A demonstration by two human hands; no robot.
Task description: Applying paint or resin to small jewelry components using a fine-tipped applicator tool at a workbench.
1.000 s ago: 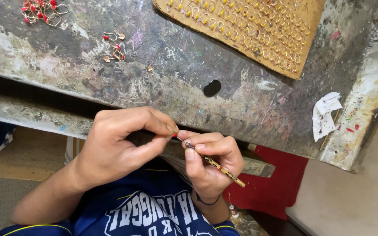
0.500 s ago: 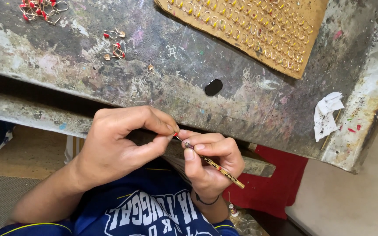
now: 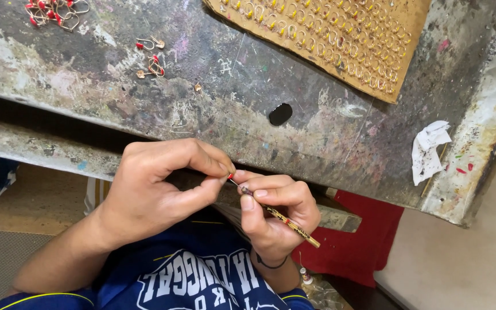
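My left hand [image 3: 156, 189] pinches a tiny piece with a red tip [image 3: 231, 176] between thumb and forefinger, just below the front edge of the stained workbench [image 3: 213, 115]. My right hand [image 3: 276, 212] grips a thin patterned brush [image 3: 285, 221] like a pen, its tip touching the small piece. Both hands meet over my lap, above my blue shirt.
A brown cardboard sheet [image 3: 409, 69] with several rows of small hooks with yellow tips lies at the bench's back. Loose red-tipped hooks [image 3: 151, 63] and a pile of them [image 3: 53, 11] sit at the left. A dark blot [image 3: 280, 114] and crumpled white paper [image 3: 430, 150] lie nearby.
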